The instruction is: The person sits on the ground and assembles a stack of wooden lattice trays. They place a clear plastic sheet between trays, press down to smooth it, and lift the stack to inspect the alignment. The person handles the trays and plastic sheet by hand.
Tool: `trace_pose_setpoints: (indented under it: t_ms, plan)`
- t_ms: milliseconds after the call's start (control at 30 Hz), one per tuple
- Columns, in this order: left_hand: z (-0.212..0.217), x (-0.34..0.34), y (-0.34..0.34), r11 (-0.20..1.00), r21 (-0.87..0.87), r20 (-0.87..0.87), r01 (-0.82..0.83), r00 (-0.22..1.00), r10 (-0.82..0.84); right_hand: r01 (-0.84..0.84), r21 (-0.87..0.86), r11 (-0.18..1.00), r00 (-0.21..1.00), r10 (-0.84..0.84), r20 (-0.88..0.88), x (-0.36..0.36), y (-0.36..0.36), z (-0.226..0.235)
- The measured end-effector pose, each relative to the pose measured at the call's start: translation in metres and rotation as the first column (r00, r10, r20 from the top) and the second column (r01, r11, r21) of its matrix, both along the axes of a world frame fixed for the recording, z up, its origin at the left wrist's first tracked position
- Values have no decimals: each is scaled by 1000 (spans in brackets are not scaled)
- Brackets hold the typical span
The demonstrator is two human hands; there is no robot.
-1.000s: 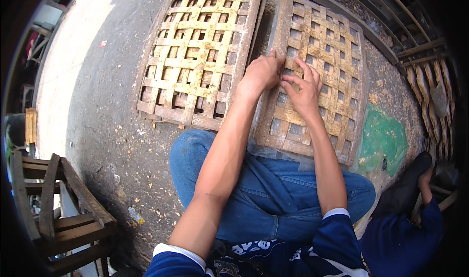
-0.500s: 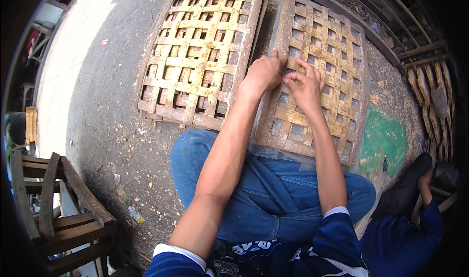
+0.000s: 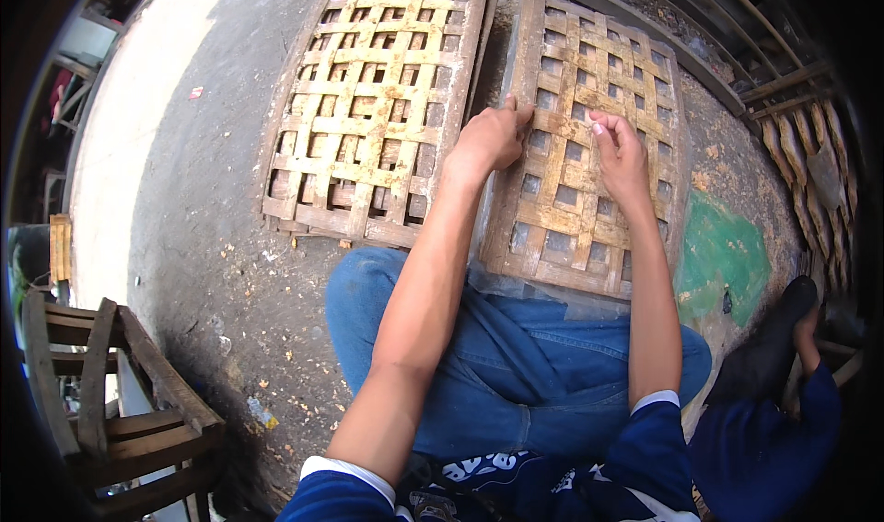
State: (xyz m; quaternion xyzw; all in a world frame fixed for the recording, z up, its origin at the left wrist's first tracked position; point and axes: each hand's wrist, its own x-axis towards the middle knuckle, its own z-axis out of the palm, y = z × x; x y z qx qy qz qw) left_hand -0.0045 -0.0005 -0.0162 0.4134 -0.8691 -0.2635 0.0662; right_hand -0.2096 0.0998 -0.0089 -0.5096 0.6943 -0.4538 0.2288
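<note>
A woven lattice panel [image 3: 551, 195] of yellowish slats in a wooden frame lies before my crossed legs. My left hand [image 3: 494, 139] rests at its left frame edge, fingers curled and pressed together; whatever they may hold is hidden. Over the middle of the panel my right hand [image 3: 624, 158] is raised with thumb and forefinger pinched. Something tiny and pale may show at those fingertips, too small to name. To the left lies a second lattice panel [image 3: 356, 168], stacked on others, with brown stains on its slats.
A slatted wooden stool or crate [image 3: 152, 421] stands at lower left. Green plastic sheet [image 3: 723, 255] lies on the gritty floor right of the panel. Another person's blue sleeve [image 3: 773, 448] and dark-clad leg show at lower right. Long brown pieces [image 3: 815, 163] hang on a rack at far right.
My right hand has moved right, away from the left hand, and its fingers have closed from spread into a pinch. My left hand stays almost in place at the frame edge.
</note>
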Motion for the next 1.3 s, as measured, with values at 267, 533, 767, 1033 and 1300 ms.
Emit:
trace_pose_setpoints:
  t_ms: [267,533,767,1033,1300]
  plan:
    - [10,12,1,999,15,152,45,987,-47,495,-218,841,632,-521,-574,-208,116,47]
    - [29,4,13,999,-31,150,15,989,-10,672,253,696,731,-567,-380,-262,158,-1]
    - [21,-7,17,998,-58,32,-25,999,27,505,197,840,850,-444,-284,-227,120,11]
    - [14,-12,13,985,-173,18,18,1000,-15,449,183,875,862,-369,-348,-218,113,11]
    - [7,0,-2,933,-235,-226,-272,949,220,343,232,910,906,-255,-339,-186,103,19]
